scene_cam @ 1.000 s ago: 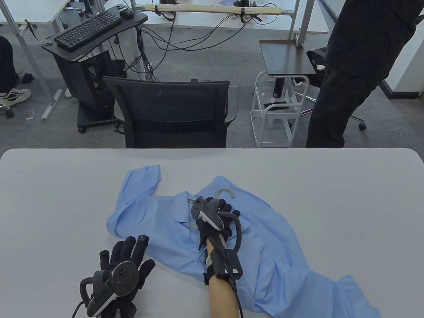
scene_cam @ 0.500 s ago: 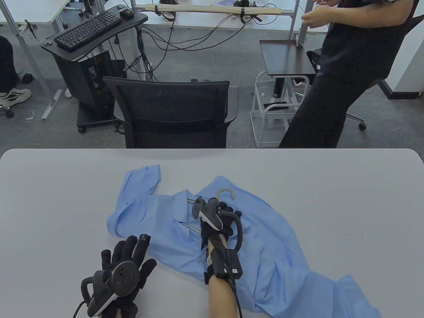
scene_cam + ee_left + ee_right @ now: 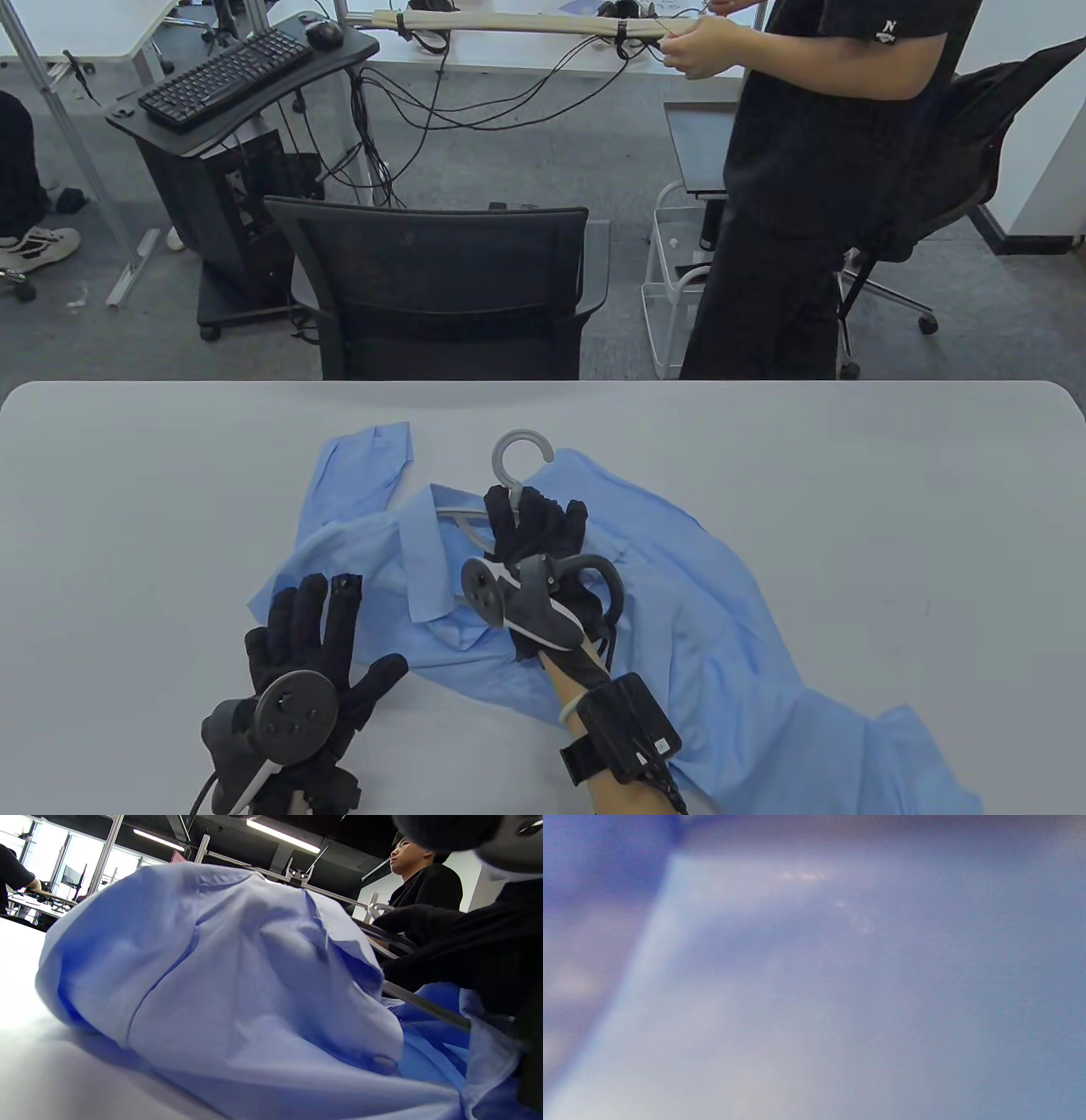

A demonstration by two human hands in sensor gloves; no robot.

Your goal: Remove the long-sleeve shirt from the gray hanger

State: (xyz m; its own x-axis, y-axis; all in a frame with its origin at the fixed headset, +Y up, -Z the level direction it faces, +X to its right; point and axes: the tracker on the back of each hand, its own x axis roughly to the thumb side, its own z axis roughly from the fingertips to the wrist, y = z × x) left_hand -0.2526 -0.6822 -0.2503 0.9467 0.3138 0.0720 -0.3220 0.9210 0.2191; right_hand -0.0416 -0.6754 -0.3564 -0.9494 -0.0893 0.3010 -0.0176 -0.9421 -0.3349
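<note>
So my right hand [image 3: 534, 543] has the gray hanger [image 3: 509, 463] by the neck just under the hook, fingers wrapped around it as far as I can tell, hook pointing away from me toward the far edge of the table [image 3: 848, 458]. The light blue long-sleeve shirt [image 3: 679, 611] is spread on the table with its collar bunched around the hanger's left arm, body trailing toward my near right. My left hand [image 3: 314, 645] lies flat with fingers spread, pressing on the shirt's near-left shoulder, gripping nothing. What matters, I think: the hanger has to slide out away from me while the left pins the cloth. Right wrist view is pure blue blur, useless.
</note>
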